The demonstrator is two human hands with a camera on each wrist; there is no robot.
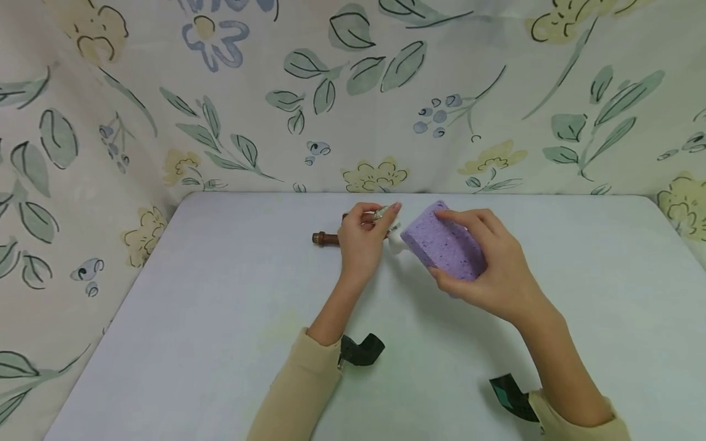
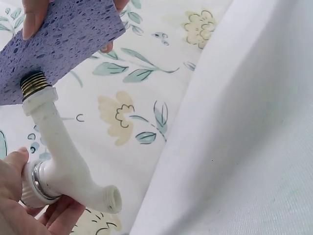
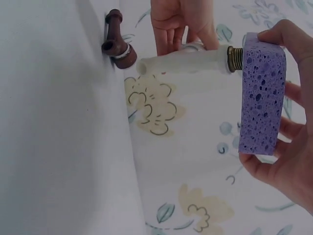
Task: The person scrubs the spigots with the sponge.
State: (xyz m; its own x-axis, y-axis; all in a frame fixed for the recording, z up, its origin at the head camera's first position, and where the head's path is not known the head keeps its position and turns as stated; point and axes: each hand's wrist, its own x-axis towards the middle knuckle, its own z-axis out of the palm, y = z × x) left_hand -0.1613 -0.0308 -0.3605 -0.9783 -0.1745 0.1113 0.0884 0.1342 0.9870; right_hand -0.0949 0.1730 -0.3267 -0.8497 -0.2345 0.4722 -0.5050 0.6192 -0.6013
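Note:
My left hand (image 1: 361, 245) grips a white plastic tap (image 2: 63, 152) by its round knob, with the spout and the brass threaded end sticking out. In my right hand (image 1: 499, 272) is a purple sponge (image 1: 448, 245), held by its edges between thumb and fingers. The sponge's broad face is right at the tap's threaded end (image 3: 235, 58) in both wrist views. Both things are held up over the far part of the table. From the head view, most of the tap is hidden behind my left hand.
A brown tap (image 3: 116, 44) lies on the white table (image 1: 220, 318) near its back edge, partly behind my left hand in the head view. Floral cloth (image 1: 375, 122) hangs behind the table and along its left side. Black straps (image 1: 362, 350) stick out from both sleeves.

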